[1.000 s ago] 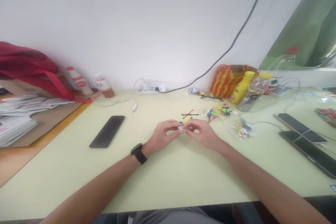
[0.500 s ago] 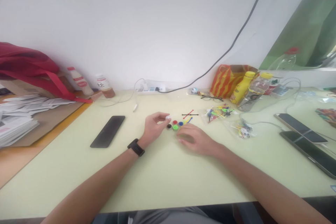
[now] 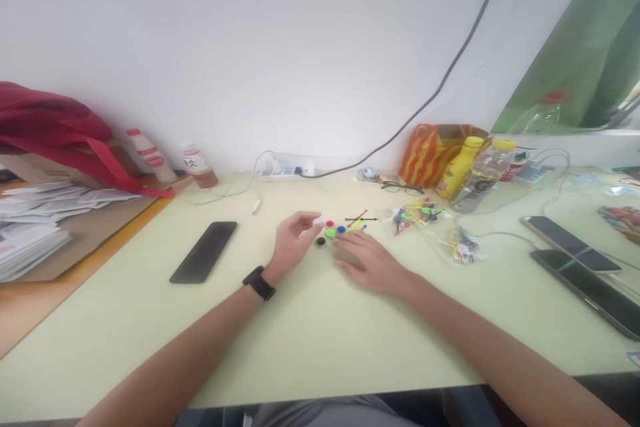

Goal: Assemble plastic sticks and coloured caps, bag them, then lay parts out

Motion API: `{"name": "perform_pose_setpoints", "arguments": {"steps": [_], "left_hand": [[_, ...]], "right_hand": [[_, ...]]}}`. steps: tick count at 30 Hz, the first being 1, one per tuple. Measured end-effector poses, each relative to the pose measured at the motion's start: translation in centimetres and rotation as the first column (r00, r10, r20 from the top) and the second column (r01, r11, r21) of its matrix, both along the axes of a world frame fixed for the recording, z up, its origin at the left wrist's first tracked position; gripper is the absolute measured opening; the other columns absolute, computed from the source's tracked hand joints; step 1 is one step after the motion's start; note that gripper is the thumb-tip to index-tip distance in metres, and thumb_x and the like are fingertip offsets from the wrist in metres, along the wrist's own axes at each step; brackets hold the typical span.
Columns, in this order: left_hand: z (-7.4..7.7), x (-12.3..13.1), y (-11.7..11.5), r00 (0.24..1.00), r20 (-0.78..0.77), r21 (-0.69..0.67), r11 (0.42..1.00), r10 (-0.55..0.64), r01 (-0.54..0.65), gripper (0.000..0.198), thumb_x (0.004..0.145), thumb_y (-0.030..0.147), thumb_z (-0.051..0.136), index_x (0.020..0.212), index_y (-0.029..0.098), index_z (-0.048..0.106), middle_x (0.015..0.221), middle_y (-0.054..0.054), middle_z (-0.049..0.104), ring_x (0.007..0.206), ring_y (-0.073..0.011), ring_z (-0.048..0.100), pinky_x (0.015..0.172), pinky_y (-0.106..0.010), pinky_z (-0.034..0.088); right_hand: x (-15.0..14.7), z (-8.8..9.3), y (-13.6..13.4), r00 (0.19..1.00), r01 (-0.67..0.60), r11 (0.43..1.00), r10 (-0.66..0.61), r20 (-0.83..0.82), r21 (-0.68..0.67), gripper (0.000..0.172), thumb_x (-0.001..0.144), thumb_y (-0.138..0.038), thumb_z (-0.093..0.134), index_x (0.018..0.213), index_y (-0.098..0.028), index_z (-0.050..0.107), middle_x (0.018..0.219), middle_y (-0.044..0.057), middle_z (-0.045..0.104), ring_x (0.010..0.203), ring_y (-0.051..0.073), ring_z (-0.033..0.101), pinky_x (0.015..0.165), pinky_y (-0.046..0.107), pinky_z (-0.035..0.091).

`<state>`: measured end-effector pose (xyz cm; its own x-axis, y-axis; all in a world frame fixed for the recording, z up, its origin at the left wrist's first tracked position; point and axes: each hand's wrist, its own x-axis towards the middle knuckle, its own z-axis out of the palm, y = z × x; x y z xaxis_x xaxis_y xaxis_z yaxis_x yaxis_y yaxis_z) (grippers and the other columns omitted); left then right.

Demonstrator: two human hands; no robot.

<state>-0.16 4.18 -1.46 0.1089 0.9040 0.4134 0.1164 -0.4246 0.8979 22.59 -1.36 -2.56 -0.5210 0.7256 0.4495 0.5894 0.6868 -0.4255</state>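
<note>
My left hand, a black watch on its wrist, pinches a small white plastic piece between thumb and fingertips. My right hand lies low over the table with its fingers stretched out and apart. Its fingertips are at the edge of a small round green piece; whether they touch it I cannot tell. Round red and blue pieces sit close by, and a black one lies nearer me. Beyond the right fingers are a black pointer, a red pointer crossing it, and partly hidden coloured pointers.
Clear bags of coloured small parts lie to the right. Phones rest on both sides. Bottles, a striped bag, glasses and a power strip line the wall. Paper stacks are at left.
My right fingers have reached slightly forward and straightened. The red, blue and green pieces have shifted a little away from me; the black one has stayed. My left hand still holds the white piece.
</note>
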Motion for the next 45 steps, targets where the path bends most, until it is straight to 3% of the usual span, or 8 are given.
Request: {"name": "perform_pose_setpoints", "arguments": {"steps": [5,16,24,27,31,34,37,45], "left_hand": [[0.4,0.5,-1.2,0.99,-0.046,-0.011,0.991,-0.137,0.136,0.027,0.087,0.041,0.079,0.1,0.018,0.079,0.109,-0.011,0.079,0.096,-0.0267,0.075,0.084,-0.038,0.061],[2.0,1.3,-3.0,0.853,0.106,-0.193,0.831,-0.511,0.522,0.031,0.095,0.044,0.072,0.109,0.017,0.08,0.105,-0.012,0.077,0.096,-0.026,0.073,0.09,-0.04,0.058],[1.9,1.3,-2.2,0.88,0.152,-0.222,0.852,-0.45,0.474,0.032,0.089,0.041,0.08,0.112,0.018,0.076,0.112,-0.012,0.075,0.099,-0.025,0.073,0.091,-0.041,0.06],[1.8,1.0,-2.0,0.887,0.134,-0.2,0.865,-0.441,0.46,0.033,0.091,0.04,0.077,0.116,0.019,0.076,0.117,-0.012,0.075,0.103,-0.0251,0.073,0.092,-0.04,0.06],[1.6,0.9,-1.8,0.885,0.139,-0.197,0.864,-0.444,0.464,0.03,0.091,0.04,0.078,0.11,0.017,0.077,0.118,-0.013,0.074,0.102,-0.0252,0.073,0.092,-0.04,0.06],[1.5,0.9,-1.8,0.883,0.152,-0.189,0.864,-0.443,0.466,0.029,0.09,0.038,0.079,0.109,0.016,0.076,0.114,-0.013,0.075,0.097,-0.0236,0.073,0.09,-0.039,0.06],[1.4,0.8,-1.7,0.887,0.162,-0.195,0.867,-0.432,0.458,0.03,0.09,0.04,0.08,0.107,0.016,0.075,0.11,-0.013,0.075,0.094,-0.0236,0.073,0.088,-0.04,0.06],[1.9,1.1,-2.3,0.872,0.154,-0.203,0.849,-0.464,0.488,0.027,0.09,0.04,0.079,0.104,0.017,0.075,0.106,-0.01,0.074,0.09,-0.0217,0.072,0.091,-0.042,0.06]], "right_hand": [[0.7,1.0,0.4,0.906,0.14,0.98,-0.185,-0.38,-0.142,0.039,0.099,-0.033,0.061,0.138,-0.026,0.056,0.124,0.011,0.069,0.102,0.025,0.069,0.091,0.044,0.058],[1.3,2.8,0.7,0.799,-0.202,0.906,-0.067,-0.598,-0.372,0.023,0.094,-0.043,0.071,0.098,-0.02,0.073,0.097,0.007,0.073,0.09,0.022,0.069,0.084,0.038,0.057],[2.2,2.9,0.7,0.842,0.067,0.982,-0.151,-0.519,-0.177,0.027,0.099,-0.044,0.062,0.115,-0.024,0.071,0.102,0.008,0.069,0.084,0.02,0.065,0.074,0.035,0.055],[2.0,2.8,0.1,0.88,0.039,0.986,-0.112,-0.462,-0.164,0.03,0.103,-0.04,0.056,0.125,-0.025,0.067,0.083,0.003,0.063,0.071,0.018,0.057,0.065,0.032,0.049],[1.2,2.0,-0.4,0.852,-0.028,0.979,-0.082,-0.517,-0.202,0.058,0.101,-0.04,0.058,0.155,-0.03,0.039,0.094,0.001,0.061,0.069,0.016,0.054,0.063,0.031,0.046],[1.1,1.7,-0.3,0.85,-0.079,0.958,-0.079,-0.521,-0.274,0.032,0.104,-0.049,0.052,0.117,-0.023,0.065,0.082,0.001,0.059,0.064,0.015,0.05,0.06,0.03,0.043],[1.3,2.1,0.0,0.863,-0.128,0.932,-0.063,-0.5,-0.338,0.059,0.106,-0.058,0.043,0.059,-0.022,0.049,0.057,-0.001,0.043,0.055,0.015,0.041,0.056,0.031,0.039],[0.6,2.5,0.0,0.769,-0.152,0.923,-0.115,-0.629,-0.355,0.033,0.09,-0.053,0.074,0.095,-0.023,0.062,0.09,0.004,0.067,0.08,0.018,0.064,0.068,0.031,0.053]]}}
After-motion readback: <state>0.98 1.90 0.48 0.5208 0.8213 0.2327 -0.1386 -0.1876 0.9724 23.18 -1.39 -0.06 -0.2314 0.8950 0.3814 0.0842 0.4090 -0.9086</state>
